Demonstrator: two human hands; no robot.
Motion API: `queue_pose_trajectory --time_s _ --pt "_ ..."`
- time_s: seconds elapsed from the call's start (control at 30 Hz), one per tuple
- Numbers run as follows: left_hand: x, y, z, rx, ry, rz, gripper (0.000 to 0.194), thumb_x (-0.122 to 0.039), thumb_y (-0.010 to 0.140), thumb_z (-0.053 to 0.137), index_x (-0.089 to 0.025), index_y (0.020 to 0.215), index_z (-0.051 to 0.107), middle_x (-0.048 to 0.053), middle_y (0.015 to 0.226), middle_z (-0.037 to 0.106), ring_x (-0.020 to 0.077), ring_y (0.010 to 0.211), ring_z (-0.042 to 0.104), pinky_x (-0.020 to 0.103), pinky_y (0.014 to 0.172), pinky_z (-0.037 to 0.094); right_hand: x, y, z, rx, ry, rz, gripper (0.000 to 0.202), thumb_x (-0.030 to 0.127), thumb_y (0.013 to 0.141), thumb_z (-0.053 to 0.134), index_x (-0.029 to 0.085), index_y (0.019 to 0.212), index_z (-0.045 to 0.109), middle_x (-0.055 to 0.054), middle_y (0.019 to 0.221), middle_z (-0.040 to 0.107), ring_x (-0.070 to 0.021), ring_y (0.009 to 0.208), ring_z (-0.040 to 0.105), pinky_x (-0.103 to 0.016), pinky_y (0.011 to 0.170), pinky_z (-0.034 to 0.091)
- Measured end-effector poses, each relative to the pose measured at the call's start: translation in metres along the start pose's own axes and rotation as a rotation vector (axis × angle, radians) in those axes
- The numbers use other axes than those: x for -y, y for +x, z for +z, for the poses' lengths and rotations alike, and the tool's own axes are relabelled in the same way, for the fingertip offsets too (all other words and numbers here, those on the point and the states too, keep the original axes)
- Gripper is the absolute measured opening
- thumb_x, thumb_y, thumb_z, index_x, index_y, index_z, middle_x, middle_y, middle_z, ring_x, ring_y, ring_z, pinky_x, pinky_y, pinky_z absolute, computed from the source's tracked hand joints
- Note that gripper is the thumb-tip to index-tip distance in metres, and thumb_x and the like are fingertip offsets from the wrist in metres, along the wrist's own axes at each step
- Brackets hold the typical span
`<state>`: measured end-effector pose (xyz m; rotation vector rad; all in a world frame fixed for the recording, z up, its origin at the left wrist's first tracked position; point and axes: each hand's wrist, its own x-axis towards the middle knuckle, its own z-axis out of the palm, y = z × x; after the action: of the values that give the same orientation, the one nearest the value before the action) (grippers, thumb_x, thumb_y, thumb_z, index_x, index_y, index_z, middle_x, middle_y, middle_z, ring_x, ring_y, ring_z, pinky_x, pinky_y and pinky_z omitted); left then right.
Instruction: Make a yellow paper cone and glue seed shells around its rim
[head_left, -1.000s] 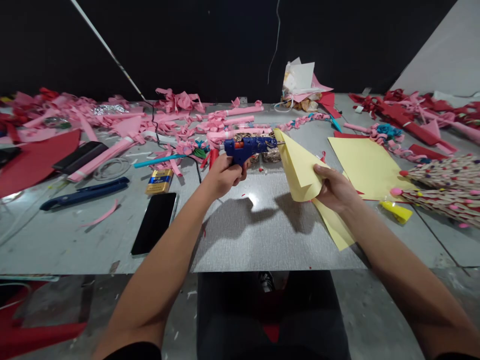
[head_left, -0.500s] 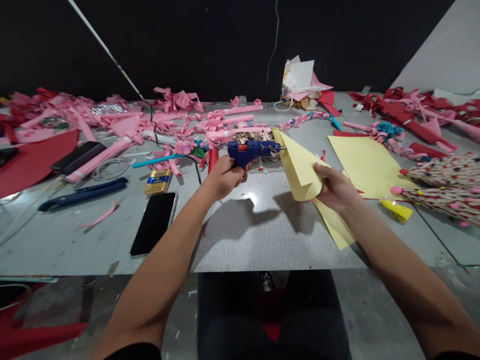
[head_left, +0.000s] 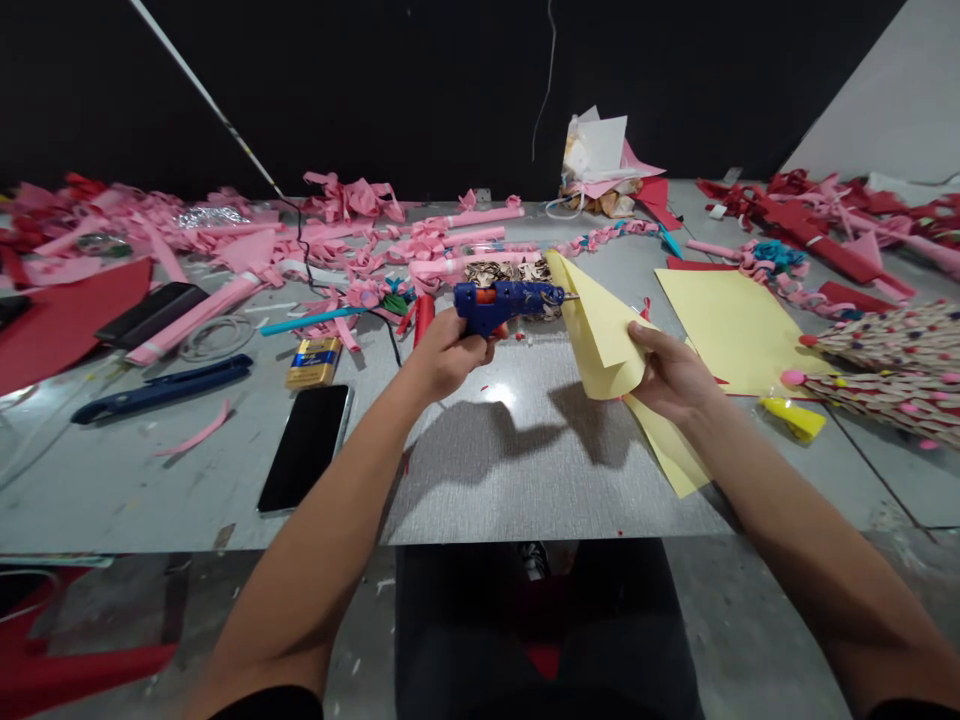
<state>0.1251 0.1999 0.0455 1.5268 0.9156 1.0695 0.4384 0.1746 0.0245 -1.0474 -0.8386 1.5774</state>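
Note:
My left hand (head_left: 450, 357) is closed around the handle of a blue glue gun (head_left: 499, 303), held above the table. Its metal nozzle points right and meets the edge of a rolled sheet of yellow paper (head_left: 600, 330); whether it touches is hard to tell. My right hand (head_left: 671, 372) pinches that rolled paper at its lower right, thumb on top. A strip of yellow paper (head_left: 667, 445) lies under my right hand. Farther right a flat yellow sheet (head_left: 742, 330) rests over red paper.
A phone (head_left: 306, 448), a yellow-and-blue box (head_left: 313, 362) and a dark blue stapler-like tool (head_left: 165, 387) lie on the left. Pink paper scraps (head_left: 360, 200) line the back. Cone-shaped decorations (head_left: 885, 350) with pompoms and a yellow packet (head_left: 793, 418) are at right.
The glue gun's nozzle has slid slightly right along the edge of the yellow paper. My right hand holds the paper in nearly the same place.

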Motion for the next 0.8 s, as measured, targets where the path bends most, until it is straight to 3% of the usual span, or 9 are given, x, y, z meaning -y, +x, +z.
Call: queue_pose_trajectory --time_s 0.17,0.33,0.53,0.8 --pt "0.0 0.0 -0.002 -0.029 0.035 0.053 0.032 -0.027 0.061 0.058 -0.019 0.091 0.067 -0.003 0.065 0.048 0.0106 0.054 0.04 0.026 0.049 0.025 0.001 -0.001 0.0 -0.001 0.012 0.037 0.043 0.046 0.072 0.102 0.026 0.103 0.081 -0.006 0.1 0.091 -0.0346 0.109 0.088 -0.04 0.085 0.075" --pt "0.012 0.003 -0.005 -0.054 0.05 0.075 0.025 -0.026 0.064 0.06 -0.021 0.088 0.065 -0.003 0.065 0.046 0.0111 0.054 0.039 0.025 0.05 0.023 0.002 -0.001 0.001 -0.004 0.017 0.042 0.046 0.046 0.068 0.104 0.027 0.102 0.08 -0.005 0.104 0.092 -0.0358 0.114 0.087 -0.045 0.097 0.075" --pt "0.016 0.005 -0.005 -0.012 0.073 0.12 0.011 -0.022 0.068 0.061 -0.021 0.079 0.059 -0.001 0.067 0.047 0.0126 0.059 0.042 0.027 0.053 0.026 0.005 -0.002 0.002 0.005 0.004 0.044 0.051 0.044 0.071 0.102 0.026 0.114 0.081 -0.006 0.107 0.091 -0.0366 0.117 0.086 -0.046 0.097 0.074" --pt "0.009 0.0 0.001 0.072 0.093 0.081 0.014 -0.022 0.065 0.061 -0.022 0.079 0.057 0.001 0.072 0.049 0.0146 0.063 0.041 0.029 0.054 0.029 0.007 -0.005 0.005 0.02 -0.016 0.03 0.047 0.048 0.071 0.102 0.029 0.109 0.082 -0.006 0.108 0.091 -0.038 0.121 0.085 -0.048 0.099 0.074"
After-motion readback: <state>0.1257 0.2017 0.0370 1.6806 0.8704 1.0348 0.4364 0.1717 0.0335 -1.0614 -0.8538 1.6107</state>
